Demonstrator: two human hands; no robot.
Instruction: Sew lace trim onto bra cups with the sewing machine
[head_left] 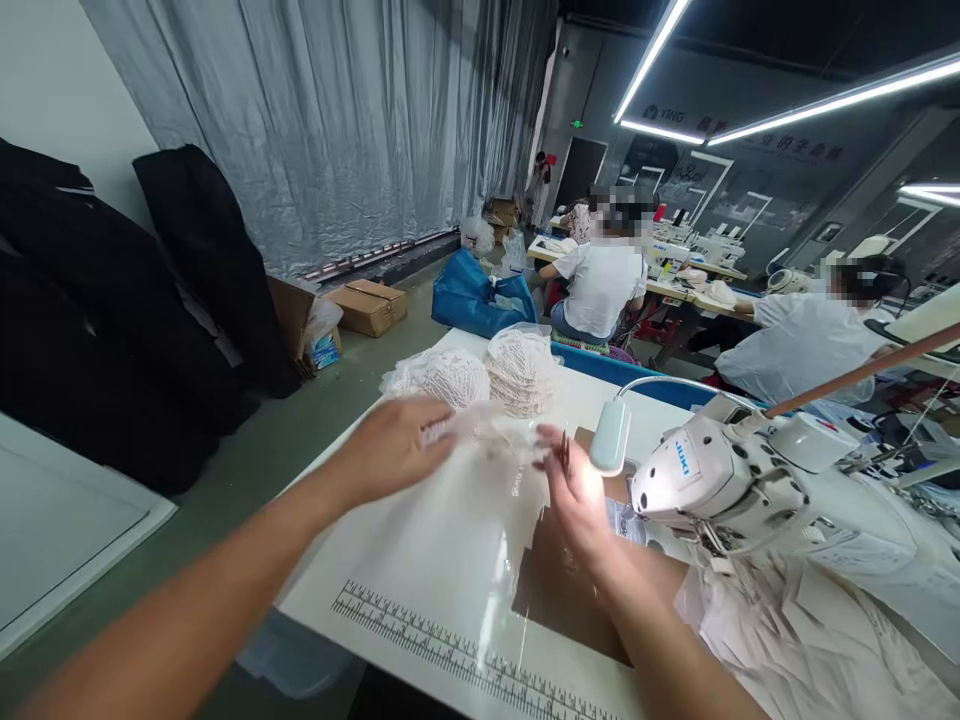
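Note:
A thin whitish piece of fabric (496,432), smeared by motion, stretches between my two hands above the white table (420,540). Its left end is pinched by my left hand (394,445). At the other end, my right hand (576,490) has its fingers closed on the fabric. A small dark, pointed tool (565,452), perhaps thread snips, also shows at the right fingers. Just beyond the hands stand a stack of white lace pieces (519,372) and a looser lace heap (442,378).
To the right are a JUKI sewing machine (712,475), a lamp (612,437) and a pile of pale fabric (817,630). A brown panel (559,590) and ruler marks (450,645) lie nearer. Past the table are a blue bag (476,295) and seated co-workers (600,285).

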